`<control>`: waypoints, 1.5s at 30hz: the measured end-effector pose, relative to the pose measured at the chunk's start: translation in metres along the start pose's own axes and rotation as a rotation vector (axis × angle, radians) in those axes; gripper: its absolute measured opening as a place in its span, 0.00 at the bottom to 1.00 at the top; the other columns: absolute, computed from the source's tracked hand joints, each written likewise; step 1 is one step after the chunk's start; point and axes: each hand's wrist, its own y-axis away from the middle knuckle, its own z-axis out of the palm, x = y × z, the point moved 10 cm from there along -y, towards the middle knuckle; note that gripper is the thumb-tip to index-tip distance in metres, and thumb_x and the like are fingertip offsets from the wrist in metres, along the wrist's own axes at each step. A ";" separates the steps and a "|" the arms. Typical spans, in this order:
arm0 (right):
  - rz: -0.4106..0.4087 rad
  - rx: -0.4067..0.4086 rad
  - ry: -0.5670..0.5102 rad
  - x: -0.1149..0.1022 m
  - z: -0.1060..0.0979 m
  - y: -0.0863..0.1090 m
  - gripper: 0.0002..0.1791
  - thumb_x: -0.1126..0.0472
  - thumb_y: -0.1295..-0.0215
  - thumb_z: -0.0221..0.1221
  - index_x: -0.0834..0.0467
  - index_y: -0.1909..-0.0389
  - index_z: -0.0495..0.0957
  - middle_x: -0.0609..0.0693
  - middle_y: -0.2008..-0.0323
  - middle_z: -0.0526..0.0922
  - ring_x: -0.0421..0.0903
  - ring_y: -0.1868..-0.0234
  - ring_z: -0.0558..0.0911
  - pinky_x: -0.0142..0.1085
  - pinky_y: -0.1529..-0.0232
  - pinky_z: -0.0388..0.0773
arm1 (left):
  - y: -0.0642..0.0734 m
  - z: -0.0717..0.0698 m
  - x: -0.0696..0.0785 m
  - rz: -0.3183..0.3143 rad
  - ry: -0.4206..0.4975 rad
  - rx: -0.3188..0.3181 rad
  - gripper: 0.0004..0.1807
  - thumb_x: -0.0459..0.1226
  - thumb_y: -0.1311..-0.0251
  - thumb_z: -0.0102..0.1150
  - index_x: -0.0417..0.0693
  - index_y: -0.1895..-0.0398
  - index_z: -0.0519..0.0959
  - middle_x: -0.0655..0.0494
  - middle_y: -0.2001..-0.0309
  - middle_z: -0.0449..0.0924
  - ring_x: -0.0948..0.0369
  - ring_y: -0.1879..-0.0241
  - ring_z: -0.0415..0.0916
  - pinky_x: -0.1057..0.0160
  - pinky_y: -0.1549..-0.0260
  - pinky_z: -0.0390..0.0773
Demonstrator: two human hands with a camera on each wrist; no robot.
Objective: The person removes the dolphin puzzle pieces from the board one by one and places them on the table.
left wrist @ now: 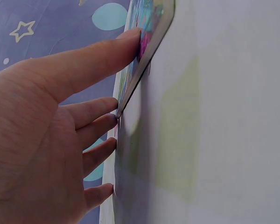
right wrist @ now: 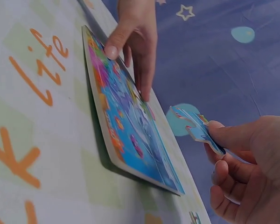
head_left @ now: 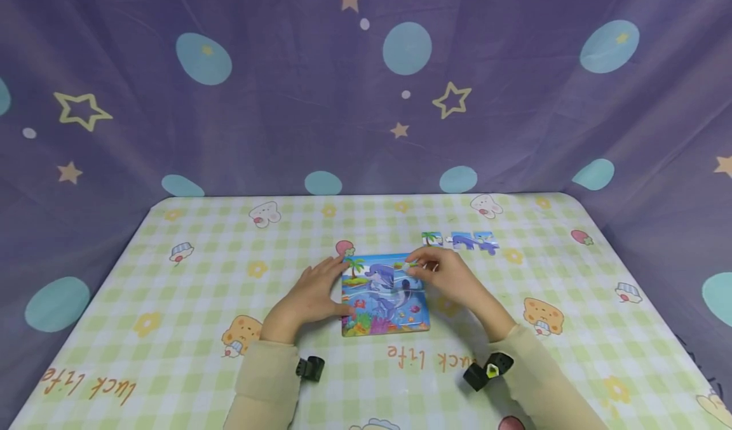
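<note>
We see the left hand (head_left: 311, 295) spread wide beside the puzzle board (head_left: 414, 324), its thumb laid on the near left part of the board's face and its forefinger reaching to the far left edge; it steadies nothing in a grasp, the fingers being straight and fanned apart. The board lies just to the right of that palm, between the two hands, and on it we make out a dolphin, a palm tree, a crab and bright coral. The right hand (head_left: 452, 274) is nearly closed, thumb and forefinger pinching a puzzle piece (right wrist: 203, 133) while its other fingers curl in below. In the right wrist view we find that piece held clear of the board, over its far right part, with a notch showing in its edge. Just beyond the right hand we see a palm-tree piece (head_left: 432, 239), and next to it, farther to the right, two dolphin pieces (head_left: 463, 242), all on the checked tablecloth (head_left: 189, 303) that spreads under both hands. Behind each hand, toward us, come a pale sleeve (head_left: 265, 382) and a black wrist device (head_left: 311, 368). Well beyond the fingertips we see a purple curtain (head_left: 286, 100) with stars and blue ovals.
</note>
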 end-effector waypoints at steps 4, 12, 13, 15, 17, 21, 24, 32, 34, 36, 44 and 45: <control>0.023 0.029 -0.008 0.009 -0.009 0.000 0.10 0.62 0.39 0.68 0.59 0.57 0.84 0.46 0.71 0.82 0.43 0.71 0.78 0.34 0.67 0.78 | 0.000 0.000 0.000 -0.001 0.002 0.001 0.52 0.48 0.52 0.76 0.41 0.26 0.61 0.48 0.22 0.50 0.46 0.24 0.45 0.39 0.27 0.40; 0.033 0.080 -0.005 0.021 -0.026 -0.001 0.09 0.62 0.38 0.67 0.59 0.58 0.84 0.48 0.70 0.82 0.44 0.69 0.79 0.34 0.68 0.78 | -0.001 0.001 -0.001 -0.006 0.003 0.000 0.52 0.48 0.52 0.76 0.41 0.25 0.61 0.48 0.22 0.50 0.46 0.24 0.44 0.39 0.27 0.39; 0.035 0.087 -0.003 0.022 -0.028 -0.001 0.09 0.62 0.38 0.67 0.59 0.58 0.84 0.48 0.70 0.83 0.44 0.69 0.79 0.34 0.68 0.78 | -0.001 0.001 -0.001 -0.007 0.002 0.000 0.52 0.48 0.52 0.76 0.42 0.25 0.61 0.48 0.22 0.50 0.46 0.24 0.44 0.39 0.27 0.39; 0.039 0.097 -0.010 0.025 -0.032 -0.002 0.09 0.62 0.38 0.67 0.60 0.58 0.84 0.48 0.69 0.84 0.45 0.69 0.80 0.34 0.68 0.79 | -0.001 0.001 -0.001 -0.007 0.002 0.002 0.52 0.47 0.52 0.76 0.42 0.25 0.61 0.48 0.22 0.50 0.46 0.24 0.44 0.39 0.27 0.39; 0.045 0.101 -0.015 0.029 -0.035 -0.003 0.10 0.62 0.38 0.67 0.60 0.57 0.84 0.49 0.69 0.84 0.47 0.69 0.81 0.34 0.68 0.79 | -0.001 0.001 -0.001 -0.008 0.001 0.003 0.52 0.47 0.52 0.76 0.42 0.25 0.61 0.48 0.22 0.50 0.46 0.24 0.44 0.39 0.27 0.39; 0.075 0.096 -0.021 0.038 -0.039 -0.003 0.11 0.60 0.38 0.68 0.60 0.57 0.84 0.48 0.70 0.85 0.49 0.68 0.83 0.36 0.66 0.80 | -0.001 0.002 -0.002 -0.010 0.000 0.003 0.52 0.48 0.52 0.76 0.42 0.25 0.61 0.48 0.22 0.51 0.47 0.24 0.45 0.40 0.27 0.40; 0.092 0.090 -0.017 0.044 -0.042 -0.004 0.11 0.59 0.38 0.68 0.59 0.57 0.84 0.49 0.71 0.84 0.50 0.68 0.83 0.37 0.65 0.80 | -0.001 0.002 -0.003 -0.011 -0.002 0.003 0.52 0.48 0.52 0.76 0.43 0.25 0.61 0.49 0.22 0.51 0.47 0.24 0.45 0.40 0.27 0.40; 0.143 0.076 0.027 0.059 -0.047 -0.007 0.12 0.59 0.38 0.68 0.61 0.57 0.84 0.48 0.71 0.85 0.48 0.69 0.83 0.36 0.65 0.79 | -0.002 0.002 -0.002 -0.009 -0.003 0.003 0.52 0.48 0.53 0.76 0.42 0.26 0.62 0.49 0.22 0.51 0.47 0.24 0.45 0.40 0.27 0.40; 0.153 0.070 0.046 0.063 -0.047 -0.008 0.13 0.59 0.39 0.68 0.61 0.57 0.84 0.48 0.71 0.85 0.46 0.69 0.82 0.36 0.65 0.78 | -0.001 0.002 -0.002 -0.006 0.001 0.003 0.52 0.48 0.53 0.76 0.42 0.26 0.62 0.49 0.22 0.51 0.46 0.24 0.45 0.39 0.27 0.40; 0.167 0.061 0.055 0.067 -0.047 -0.009 0.13 0.58 0.39 0.69 0.61 0.57 0.83 0.49 0.71 0.86 0.45 0.70 0.82 0.36 0.66 0.78 | -0.001 0.001 -0.002 -0.003 0.004 0.003 0.52 0.48 0.53 0.76 0.41 0.26 0.62 0.49 0.22 0.51 0.46 0.24 0.45 0.39 0.27 0.40; 0.197 0.019 0.092 0.078 -0.045 -0.011 0.13 0.57 0.37 0.68 0.61 0.56 0.83 0.49 0.71 0.85 0.45 0.70 0.81 0.37 0.68 0.76 | 0.000 0.001 -0.002 -0.007 0.003 0.007 0.52 0.47 0.53 0.77 0.42 0.26 0.62 0.49 0.22 0.51 0.47 0.24 0.45 0.39 0.27 0.40; 0.198 0.014 0.098 0.079 -0.045 -0.012 0.13 0.57 0.37 0.67 0.61 0.56 0.83 0.49 0.71 0.85 0.45 0.70 0.81 0.37 0.67 0.76 | 0.000 0.001 -0.002 -0.008 0.004 0.007 0.52 0.47 0.53 0.77 0.42 0.26 0.62 0.49 0.22 0.51 0.47 0.24 0.45 0.39 0.27 0.40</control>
